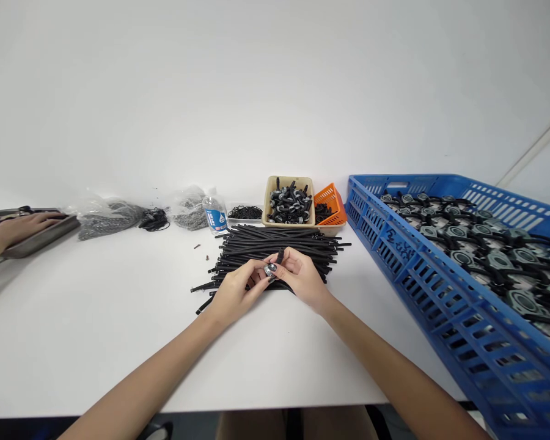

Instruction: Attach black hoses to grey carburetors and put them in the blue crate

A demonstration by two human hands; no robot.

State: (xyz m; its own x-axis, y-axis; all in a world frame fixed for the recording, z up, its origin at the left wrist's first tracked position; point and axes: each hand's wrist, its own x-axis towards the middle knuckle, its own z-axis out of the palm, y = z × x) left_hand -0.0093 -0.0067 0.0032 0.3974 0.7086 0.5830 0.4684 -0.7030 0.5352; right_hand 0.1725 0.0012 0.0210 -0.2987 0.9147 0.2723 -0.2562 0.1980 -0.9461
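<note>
A small fitting with a black stem [280, 255] and a shiny silver part is pinched between my two hands, above the pile of tubes. My left hand [238, 292] closes its thumb and fingers on the silver end. My right hand [304, 278] has its fingers wrapped round the stem side. My fingers cover much of the fitting. Beneath and behind my hands lie many thin black tubes [256, 247], stacked mostly crosswise on the white table [256, 360].
A beige basket [266, 221] of similar fittings, an orange basket [341, 217] and a bottle [216, 214] stand behind the tubes. Bagged grey parts [107, 217] lie left. A large blue crate [407, 269] of assemblies flanks my right arm. Another person's hand [22, 226] rests over a tray far left.
</note>
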